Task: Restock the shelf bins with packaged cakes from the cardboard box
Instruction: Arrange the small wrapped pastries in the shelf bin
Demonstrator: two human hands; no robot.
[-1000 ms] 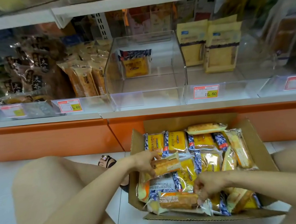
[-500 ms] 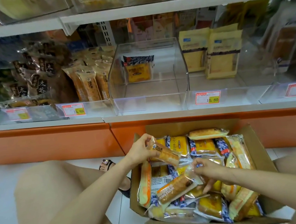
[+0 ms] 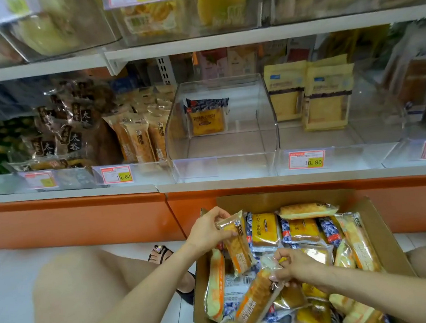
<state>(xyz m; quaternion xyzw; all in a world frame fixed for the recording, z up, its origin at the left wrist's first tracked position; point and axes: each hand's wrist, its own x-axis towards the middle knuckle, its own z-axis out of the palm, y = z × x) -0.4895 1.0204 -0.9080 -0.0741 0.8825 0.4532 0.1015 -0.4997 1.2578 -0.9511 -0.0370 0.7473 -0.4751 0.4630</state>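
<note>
An open cardboard box (image 3: 384, 238) on the floor holds several packaged cakes in clear and blue-yellow wrappers. My left hand (image 3: 209, 234) pinches the top end of a long waffle cake pack (image 3: 238, 245), lifted upright over the box's left side. My right hand (image 3: 294, 266) grips the upper end of a second long cake pack (image 3: 258, 298), which slants down to the left inside the box. On the shelf above, a clear bin (image 3: 225, 165) stands nearly empty with one blue-yellow cake pack (image 3: 207, 119) at its back.
Left of the clear bin stands a bin of matching long cake packs (image 3: 141, 137), then dark-wrapped breads (image 3: 69, 134). Yellow bagged cakes (image 3: 326, 96) fill the bin on the right. An orange base panel (image 3: 81, 220) runs under the shelf. My knee (image 3: 83, 293) is left of the box.
Both hands have lifted their cake packs up out of the pile. The left pack has turned from lying flat to upright. My view has tilted up toward the shelf.
</note>
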